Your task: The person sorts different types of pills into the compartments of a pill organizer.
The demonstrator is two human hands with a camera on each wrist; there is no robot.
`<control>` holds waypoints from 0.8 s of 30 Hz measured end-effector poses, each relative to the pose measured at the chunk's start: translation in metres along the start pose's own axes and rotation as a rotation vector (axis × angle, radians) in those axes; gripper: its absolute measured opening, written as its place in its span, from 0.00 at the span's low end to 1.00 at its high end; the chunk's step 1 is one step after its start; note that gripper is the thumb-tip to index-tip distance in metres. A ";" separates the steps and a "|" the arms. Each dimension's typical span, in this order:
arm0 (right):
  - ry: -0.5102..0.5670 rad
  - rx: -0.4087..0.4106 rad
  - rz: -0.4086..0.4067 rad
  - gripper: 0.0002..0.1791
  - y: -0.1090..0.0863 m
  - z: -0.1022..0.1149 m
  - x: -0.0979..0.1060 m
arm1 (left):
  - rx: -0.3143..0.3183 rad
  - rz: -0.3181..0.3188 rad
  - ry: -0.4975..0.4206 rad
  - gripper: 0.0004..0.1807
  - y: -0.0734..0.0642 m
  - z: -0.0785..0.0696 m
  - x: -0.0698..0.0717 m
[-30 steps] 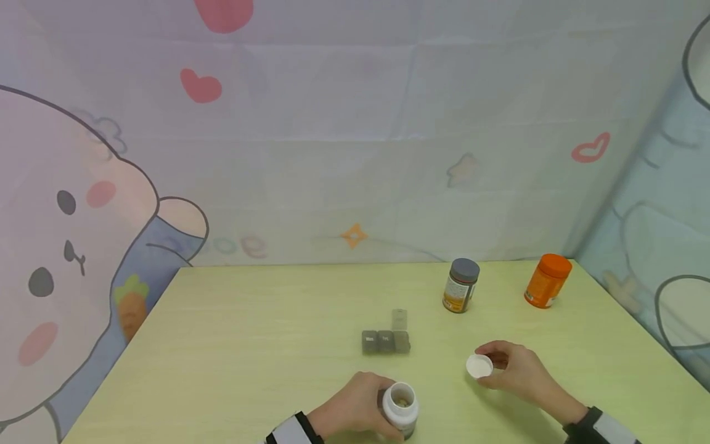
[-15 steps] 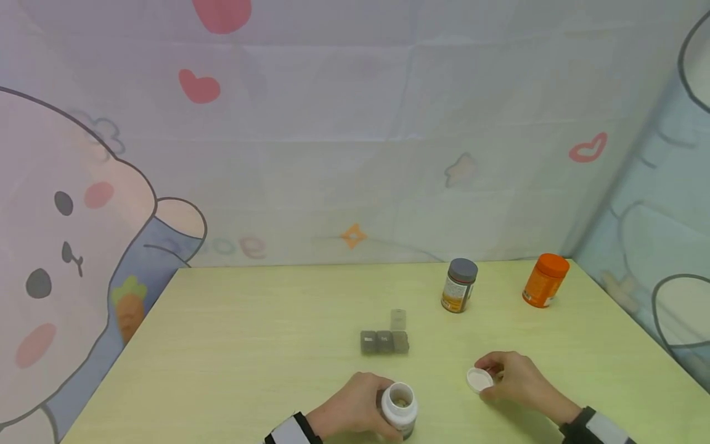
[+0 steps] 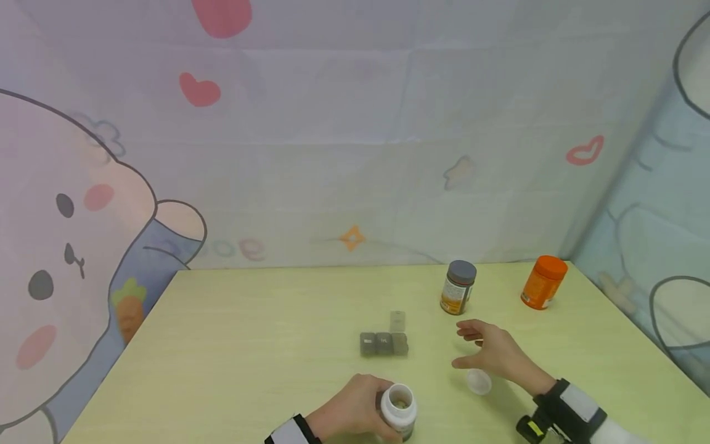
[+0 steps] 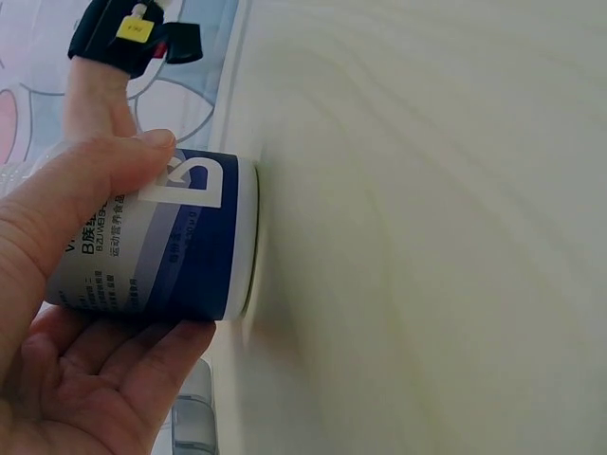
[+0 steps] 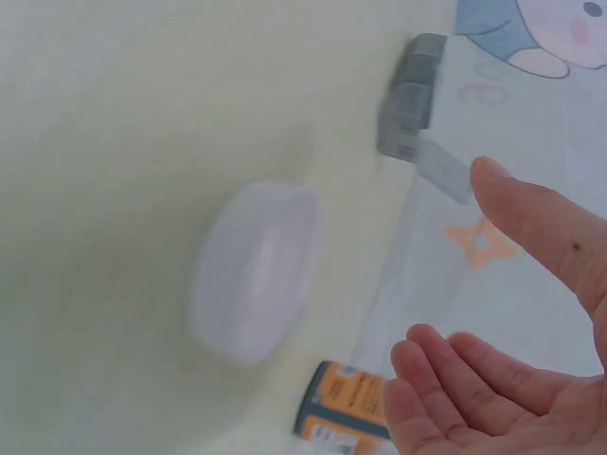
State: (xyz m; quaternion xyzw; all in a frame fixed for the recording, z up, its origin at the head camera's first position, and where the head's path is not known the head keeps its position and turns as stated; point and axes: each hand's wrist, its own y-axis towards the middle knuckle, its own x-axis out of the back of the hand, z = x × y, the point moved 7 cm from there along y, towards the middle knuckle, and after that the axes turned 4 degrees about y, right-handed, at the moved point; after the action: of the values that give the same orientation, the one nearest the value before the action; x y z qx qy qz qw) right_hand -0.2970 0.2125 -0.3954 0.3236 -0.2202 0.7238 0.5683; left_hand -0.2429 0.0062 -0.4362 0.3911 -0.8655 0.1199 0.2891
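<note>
My left hand (image 3: 357,407) grips a white pill bottle (image 3: 399,410) from its left side. The bottle stands uncapped, with small pieces showing inside its mouth. In the left wrist view the bottle's blue and white label (image 4: 194,246) shows between thumb and fingers. My right hand (image 3: 496,353) holds nothing, its thumb and fingers spread apart. Just below it a white bottle cap (image 3: 479,382) lies on the table. A small grey pill box (image 3: 383,344) sits between and beyond the hands, its right compartment's lid (image 3: 397,320) flipped up.
A brown bottle with a grey lid (image 3: 458,287) stands at the back, beyond my right hand. Farther right is an orange bottle (image 3: 545,282), near the table's back right corner. A printed cloth (image 3: 310,154) hangs behind the table (image 3: 249,345).
My right hand has lowered the white cap to the table and let go, then moved up and left with fingers parted. The left hand and its bottle stay in place.
</note>
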 end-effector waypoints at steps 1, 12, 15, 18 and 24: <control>0.013 0.016 -0.007 0.37 0.004 0.005 -0.001 | -0.001 -0.003 0.000 0.23 0.000 0.000 0.000; 0.090 0.102 0.003 0.38 0.039 0.035 -0.021 | 0.029 -0.017 -0.012 0.23 0.001 0.000 -0.002; 0.099 0.088 0.017 0.37 0.046 0.037 -0.028 | 0.023 -0.019 -0.003 0.23 0.001 -0.001 -0.001; 0.105 0.063 0.039 0.38 0.051 0.035 -0.037 | 0.019 -0.023 0.006 0.23 0.001 -0.001 0.000; 0.089 0.012 0.078 0.40 0.058 0.027 -0.053 | 0.018 -0.019 -0.003 0.22 0.000 0.000 -0.001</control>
State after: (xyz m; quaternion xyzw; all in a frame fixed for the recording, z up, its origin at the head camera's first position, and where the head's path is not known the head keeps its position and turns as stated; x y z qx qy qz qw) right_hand -0.3394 0.1435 -0.4120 0.2857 -0.2030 0.7604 0.5467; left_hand -0.2424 0.0070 -0.4372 0.4021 -0.8610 0.1246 0.2854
